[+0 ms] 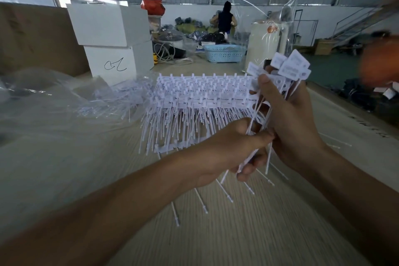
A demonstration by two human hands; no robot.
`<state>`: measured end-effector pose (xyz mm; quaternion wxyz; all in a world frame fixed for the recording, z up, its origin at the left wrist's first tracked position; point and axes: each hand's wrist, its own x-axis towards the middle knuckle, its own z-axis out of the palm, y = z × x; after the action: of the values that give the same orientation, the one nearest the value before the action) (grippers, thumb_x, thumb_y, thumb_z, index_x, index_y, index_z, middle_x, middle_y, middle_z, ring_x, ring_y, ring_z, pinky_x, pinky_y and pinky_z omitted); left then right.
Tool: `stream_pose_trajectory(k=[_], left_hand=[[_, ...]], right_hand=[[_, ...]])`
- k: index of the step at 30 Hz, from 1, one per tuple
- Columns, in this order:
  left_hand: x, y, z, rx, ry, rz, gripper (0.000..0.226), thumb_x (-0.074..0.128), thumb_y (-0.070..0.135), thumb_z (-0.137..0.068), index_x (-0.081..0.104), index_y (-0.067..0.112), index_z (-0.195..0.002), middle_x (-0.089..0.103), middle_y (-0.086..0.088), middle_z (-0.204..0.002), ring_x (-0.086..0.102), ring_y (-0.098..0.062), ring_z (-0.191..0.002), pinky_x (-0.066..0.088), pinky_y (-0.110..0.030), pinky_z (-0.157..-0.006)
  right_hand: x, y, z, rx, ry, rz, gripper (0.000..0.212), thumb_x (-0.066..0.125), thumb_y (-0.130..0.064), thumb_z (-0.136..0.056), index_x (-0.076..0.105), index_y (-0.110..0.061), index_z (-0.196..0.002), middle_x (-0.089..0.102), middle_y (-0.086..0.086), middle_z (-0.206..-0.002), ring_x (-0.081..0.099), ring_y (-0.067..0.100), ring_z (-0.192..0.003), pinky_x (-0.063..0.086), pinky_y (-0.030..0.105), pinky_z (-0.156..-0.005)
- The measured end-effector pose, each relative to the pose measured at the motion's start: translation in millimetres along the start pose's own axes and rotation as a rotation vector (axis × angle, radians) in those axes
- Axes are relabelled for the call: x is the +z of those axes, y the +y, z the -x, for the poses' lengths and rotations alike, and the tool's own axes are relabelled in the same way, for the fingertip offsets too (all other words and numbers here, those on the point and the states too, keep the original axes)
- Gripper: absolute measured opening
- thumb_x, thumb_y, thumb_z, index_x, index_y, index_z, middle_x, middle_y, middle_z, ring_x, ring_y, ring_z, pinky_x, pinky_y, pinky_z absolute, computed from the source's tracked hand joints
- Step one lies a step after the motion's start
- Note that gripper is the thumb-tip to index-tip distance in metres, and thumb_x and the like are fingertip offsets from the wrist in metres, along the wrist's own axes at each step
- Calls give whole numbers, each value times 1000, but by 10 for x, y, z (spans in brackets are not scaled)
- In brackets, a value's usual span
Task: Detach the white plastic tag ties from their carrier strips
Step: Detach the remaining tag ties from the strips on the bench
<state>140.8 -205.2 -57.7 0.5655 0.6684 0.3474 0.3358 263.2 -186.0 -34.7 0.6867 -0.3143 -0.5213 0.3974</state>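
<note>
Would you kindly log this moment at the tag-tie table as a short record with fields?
Setting: warehouse worktable
Left hand: grip closed on the thin tails of several tag ties
Right hand: holds a bunch of detached ties, flat heads fanned above the fingers
Stock: stack of ties on carrier strips lying just beyond the hands
Left of stack: clear plastic bag with more ties
Behind: two white boxes, blue basket
</note>
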Motion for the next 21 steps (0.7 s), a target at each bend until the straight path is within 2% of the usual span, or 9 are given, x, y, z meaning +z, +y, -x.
stream_pose_trajectory(k=[3, 6, 10, 11, 13, 15, 17, 19, 21], left_hand=[[8, -18, -47, -5, 46, -76, 24, 50, 34, -104, 50, 15, -89, 60, -3, -66, 47, -15, -46, 37, -25, -41], [-3, -27, -71, -28, 36, -144, 18, 45, 32, -106, 50, 19, -94, 65, -2, -69, 58, -15, -54, 44, -26, -48], [-6, -36, -69, -29, 47, -32, 17, 45, 19, -106, 55, 14, -93, 68, -7, -69, 65, -19, -57, 53, -32, -59], [0, -36, -77, -33, 78, 20, 18, 46, 14, -105, 57, 12, -91, 67, -9, -66, 64, -21, -54, 55, -35, -60], [11, -36, -95, -34, 132, 62, 20, 47, 9, -103, 58, 10, -87, 62, -9, -61, 55, -20, -45, 55, -36, -55], [17, -11, -103, -1, 159, -4, 22, 47, 12, -103, 56, 12, -84, 55, -6, -57, 47, -16, -40, 53, -31, -46], [23, 41, -105, 59, 179, -93, 21, 45, 9, -103, 55, 12, -84, 53, -8, -59, 47, -17, -40, 50, -30, -43], [27, 96, -124, 106, 217, -172, 20, 40, -4, -97, 55, 5, -89, 55, -17, -65, 51, -21, -44, 50, -33, -47], [36, 124, -147, 94, 238, -194, 22, 35, -10, -92, 56, -6, -95, 55, -20, -67, 52, -23, -47, 50, -35, -51]], right_hand=[[-2, 57, -28, 37, 35, -9, 43, 58, -25, -101, 47, -12, -140, 68, 5, -124, 69, 14, -109, 58, 40, -90], [-5, 102, -42, 91, 30, 16, 42, 55, -33, -102, 42, -23, -142, 66, -1, -125, 70, 13, -104, 59, 38, -77], [7, 154, -62, 247, -5, 55, 58, 52, -43, -102, 29, -26, -153, 58, 6, -141, 64, 28, -119, 58, 44, -84], [28, 146, -61, 290, -15, 72, 57, 51, -48, -101, 34, -25, -151, 58, 9, -140, 66, 30, -115, 59, 39, -74], [65, 127, -57, 316, -25, 138, 40, 49, -54, -100, 59, -25, -125, 66, 13, -123, 71, 29, -85, 53, 32, -54], [73, 120, -69, 282, -30, 187, 41, 47, -57, -100, 65, -21, -103, 64, 19, -107, 64, 25, -61, 46, 30, -44], [87, 104, -75, 256, -30, 208, 44, 46, -58, -100, 66, -19, -100, 66, 19, -101, 64, 22, -58, 41, 26, -38], [93, 87, -78, 267, -33, 216, 40, 48, -57, -100, 64, -20, -101, 70, 16, -95, 65, 23, -51, 40, 26, -34], [95, 72, -76, 327, -78, 242, 37, 49, -56, -100, 51, -25, -121, 70, 13, -88, 55, 28, -34, 42, 29, -31]])
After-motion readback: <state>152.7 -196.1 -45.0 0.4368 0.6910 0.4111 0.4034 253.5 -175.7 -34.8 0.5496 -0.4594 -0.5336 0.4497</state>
